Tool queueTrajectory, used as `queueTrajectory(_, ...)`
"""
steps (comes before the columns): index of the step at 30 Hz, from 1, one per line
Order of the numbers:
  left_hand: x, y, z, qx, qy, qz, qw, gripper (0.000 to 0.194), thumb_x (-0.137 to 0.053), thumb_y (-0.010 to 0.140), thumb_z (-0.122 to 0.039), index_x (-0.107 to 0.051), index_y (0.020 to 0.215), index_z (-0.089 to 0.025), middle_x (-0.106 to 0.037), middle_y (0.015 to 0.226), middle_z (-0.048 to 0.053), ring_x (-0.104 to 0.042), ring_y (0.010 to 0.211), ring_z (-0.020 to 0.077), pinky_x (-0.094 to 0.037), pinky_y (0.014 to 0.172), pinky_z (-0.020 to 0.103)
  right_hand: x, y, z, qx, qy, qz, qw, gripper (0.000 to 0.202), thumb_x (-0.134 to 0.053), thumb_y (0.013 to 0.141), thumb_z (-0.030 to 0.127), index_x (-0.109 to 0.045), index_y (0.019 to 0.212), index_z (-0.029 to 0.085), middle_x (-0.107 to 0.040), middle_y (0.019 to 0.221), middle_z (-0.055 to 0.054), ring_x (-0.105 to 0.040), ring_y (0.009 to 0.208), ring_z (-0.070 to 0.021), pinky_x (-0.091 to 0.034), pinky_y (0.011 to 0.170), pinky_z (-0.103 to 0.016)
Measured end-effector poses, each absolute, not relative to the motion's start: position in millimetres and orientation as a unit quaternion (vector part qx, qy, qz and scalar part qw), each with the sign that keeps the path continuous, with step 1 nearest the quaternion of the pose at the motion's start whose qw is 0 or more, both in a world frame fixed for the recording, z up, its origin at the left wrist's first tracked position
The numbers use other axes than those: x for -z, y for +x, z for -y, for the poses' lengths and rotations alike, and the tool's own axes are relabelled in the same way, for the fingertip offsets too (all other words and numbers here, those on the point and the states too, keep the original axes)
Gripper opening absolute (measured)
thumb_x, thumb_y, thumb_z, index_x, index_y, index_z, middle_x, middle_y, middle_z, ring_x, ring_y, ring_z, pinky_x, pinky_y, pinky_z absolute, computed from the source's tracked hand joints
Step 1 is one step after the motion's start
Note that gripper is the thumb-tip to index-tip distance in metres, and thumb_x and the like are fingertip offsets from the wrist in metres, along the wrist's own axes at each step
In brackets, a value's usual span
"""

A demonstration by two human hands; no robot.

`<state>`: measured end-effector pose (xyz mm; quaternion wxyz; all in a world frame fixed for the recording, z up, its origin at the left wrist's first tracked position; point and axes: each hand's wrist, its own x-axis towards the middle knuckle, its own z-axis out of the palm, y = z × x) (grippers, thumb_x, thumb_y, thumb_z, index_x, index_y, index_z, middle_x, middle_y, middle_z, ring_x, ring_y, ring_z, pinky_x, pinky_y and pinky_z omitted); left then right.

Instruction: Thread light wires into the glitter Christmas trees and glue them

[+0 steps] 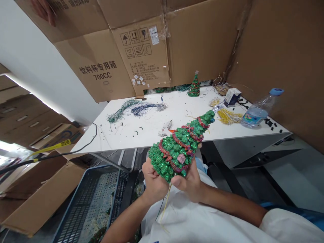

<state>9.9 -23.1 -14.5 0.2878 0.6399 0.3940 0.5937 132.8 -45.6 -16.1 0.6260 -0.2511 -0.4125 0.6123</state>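
A glittery green Christmas tree figurine (pixel 181 145) with red garlands lies tilted across my lap, its top pointing up and to the right. My left hand (pixel 155 182) is closed around the base end, its fingers partly hidden behind the tree. Along the lower right side, my right hand (pixel 189 180) grips the same tree, thumb near the base. Thin yellow and dark wires (pixel 166 202) hang from the underside between my hands. Just beyond the tree, a white glue gun (pixel 165 128) with an orange part rests on the white table (pixel 121 136).
A smaller tree (pixel 194 87) stands at the table's back. Bundles of green wires (pixel 124 109), blue wires (pixel 146 108) and yellow wires (pixel 229 115) lie about. A plastic bottle (pixel 260 109) is at right. A blue crate (pixel 87 199) sits lower left; cardboard (pixel 202 44) walls the back. Another person's hand (pixel 44 11) shows top left.
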Motion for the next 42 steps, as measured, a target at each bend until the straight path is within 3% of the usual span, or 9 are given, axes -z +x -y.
queueTrajectory(4,25.2,6.3,22.0,-0.599,0.641,-0.390,0.279,0.073,-0.087,0.085,-0.044,-0.031,0.046,-0.020,-0.038,0.048,-0.004,-0.042,0.052,0.0112,-0.043,0.055,0.025,18.4,131.8,44.8,-0.603,-0.243,0.418,0.635,0.137,-0.097,0.078,0.065,-0.008,0.177,0.035,-0.070,0.151,-0.017,-0.073,0.137,-0.0351,-0.059,0.120,-0.054)
queueTrajectory(13,27.0,13.1,18.3,-0.617,0.649,-0.365,0.254,0.064,-0.080,0.090,-0.036,-0.034,0.048,-0.019,-0.037,0.048,-0.005,-0.034,0.051,0.0092,-0.035,0.052,0.024,7.3,130.0,40.3,-0.573,-0.226,0.465,0.636,0.137,-0.085,0.086,0.074,0.012,0.177,0.039,-0.064,0.160,-0.018,-0.075,0.134,-0.0355,-0.060,0.119,-0.054)
queueTrajectory(19,22.9,17.3,15.0,-0.631,0.651,-0.344,0.245,0.064,-0.075,0.092,-0.034,-0.030,0.050,-0.017,-0.032,0.048,-0.007,-0.025,0.050,0.0068,-0.029,0.051,0.022,24.9,128.4,35.8,-0.508,-0.247,0.490,0.664,0.136,-0.083,0.088,0.074,0.009,0.179,0.033,-0.066,0.157,-0.020,-0.075,0.136,-0.0354,-0.063,0.115,-0.053)
queueTrajectory(28,23.0,19.2,13.9,-0.633,0.638,-0.349,0.266,0.065,-0.079,0.091,-0.043,-0.039,0.047,-0.017,-0.039,0.049,-0.006,-0.030,0.050,0.0067,-0.034,0.051,0.021,23.2,128.7,34.6,-0.512,-0.256,0.478,0.666,0.130,-0.086,0.088,0.068,-0.002,0.180,0.033,-0.067,0.158,-0.019,-0.075,0.134,-0.0342,-0.063,0.115,-0.050)
queueTrajectory(42,25.3,16.8,14.5,-0.634,0.632,-0.343,0.283,0.057,-0.085,0.087,-0.037,-0.047,0.049,-0.017,-0.049,0.050,-0.004,-0.042,0.053,0.0090,-0.042,0.056,0.022,23.6,127.4,38.4,-0.573,-0.236,0.427,0.658,0.136,-0.093,0.082,0.066,-0.002,0.179,0.037,-0.069,0.155,-0.016,-0.076,0.132,-0.0320,-0.063,0.114,-0.051)
